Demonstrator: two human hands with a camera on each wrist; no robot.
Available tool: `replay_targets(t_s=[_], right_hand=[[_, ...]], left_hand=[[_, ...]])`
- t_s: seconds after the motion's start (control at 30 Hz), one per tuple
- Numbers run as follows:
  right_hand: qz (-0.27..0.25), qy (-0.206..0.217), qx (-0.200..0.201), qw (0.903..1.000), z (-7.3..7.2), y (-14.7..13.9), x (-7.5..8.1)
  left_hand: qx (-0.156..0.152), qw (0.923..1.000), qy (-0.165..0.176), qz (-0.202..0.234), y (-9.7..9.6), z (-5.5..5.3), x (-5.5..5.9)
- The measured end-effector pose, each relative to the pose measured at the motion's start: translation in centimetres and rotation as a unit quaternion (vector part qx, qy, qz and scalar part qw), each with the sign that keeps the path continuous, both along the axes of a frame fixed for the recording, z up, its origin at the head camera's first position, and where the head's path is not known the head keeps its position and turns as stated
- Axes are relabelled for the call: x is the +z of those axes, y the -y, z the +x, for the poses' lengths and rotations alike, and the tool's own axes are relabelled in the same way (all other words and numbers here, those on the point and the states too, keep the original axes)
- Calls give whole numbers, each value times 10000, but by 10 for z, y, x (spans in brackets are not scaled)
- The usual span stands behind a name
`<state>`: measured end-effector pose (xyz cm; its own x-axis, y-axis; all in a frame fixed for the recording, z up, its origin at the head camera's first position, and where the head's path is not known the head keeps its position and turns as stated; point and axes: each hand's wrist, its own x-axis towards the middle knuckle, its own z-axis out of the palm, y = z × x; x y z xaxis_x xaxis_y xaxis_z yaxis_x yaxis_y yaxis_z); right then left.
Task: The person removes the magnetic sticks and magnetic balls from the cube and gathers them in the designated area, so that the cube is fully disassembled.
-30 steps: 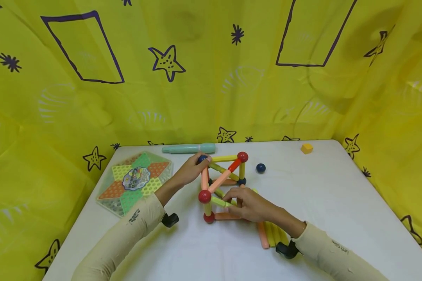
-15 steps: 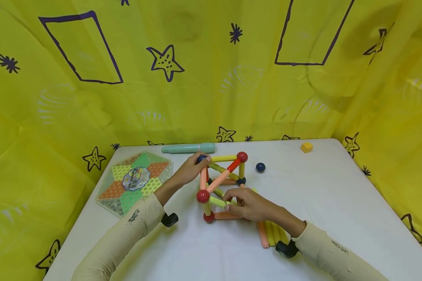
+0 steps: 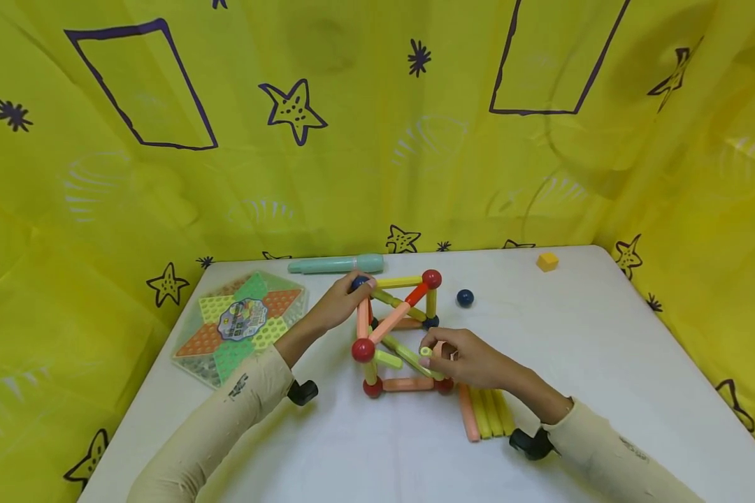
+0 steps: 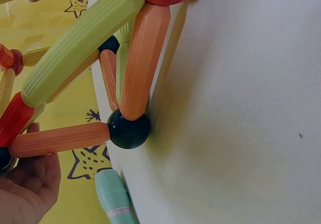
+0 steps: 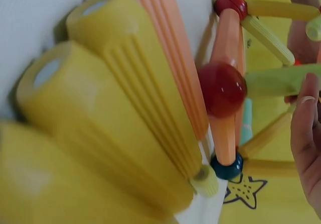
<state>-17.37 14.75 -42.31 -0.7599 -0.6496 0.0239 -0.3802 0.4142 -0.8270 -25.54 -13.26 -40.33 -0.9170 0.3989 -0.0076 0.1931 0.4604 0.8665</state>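
A box-like frame of magnetic sticks and balls stands mid-table. My left hand [image 3: 336, 307] grips its blue ball [image 3: 358, 282] at the top back left corner. My right hand [image 3: 472, 360] pinches a light green magnetic stick [image 3: 426, 352], which seems to meet the red ball [image 5: 221, 89] at the lower front right. From the upper front left red ball [image 3: 363, 351] a short light green stick [image 3: 388, 360] juts out, its far end free. An orange and red diagonal [image 3: 391, 323] crosses the top. The right wrist view shows only part of that hand.
Several loose yellow sticks [image 3: 492, 413] and an orange stick [image 3: 469, 413] lie by the right forearm. Behind are a blue ball [image 3: 465, 298], a yellow block [image 3: 547, 262] and a teal pen-like object [image 3: 336, 264]. A hexagonal patterned box [image 3: 210, 346] lies left.
My right hand has moved right, away from the end of the short light green stick, uncovering the lower front right red ball. The left hand stays on the blue ball.
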Motion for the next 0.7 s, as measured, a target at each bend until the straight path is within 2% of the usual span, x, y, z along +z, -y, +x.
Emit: replay_targets(t_s=[0.17, 0.33, 0.53, 0.7], right_hand=[[613, -347, 101, 9975, 0, -11, -1], [1168, -556, 218, 9914, 3, -18, -8], [1160, -821, 84, 9898, 6, -18, -11], [1261, -860, -49, 9883, 7, -16, -11]], left_hand=[[13, 10000, 24, 15, 0, 0, 0], [12, 10000, 33, 38, 0, 0, 1], [25, 10000, 41, 74, 0, 0, 1], [14, 10000, 58, 13, 0, 0, 0]])
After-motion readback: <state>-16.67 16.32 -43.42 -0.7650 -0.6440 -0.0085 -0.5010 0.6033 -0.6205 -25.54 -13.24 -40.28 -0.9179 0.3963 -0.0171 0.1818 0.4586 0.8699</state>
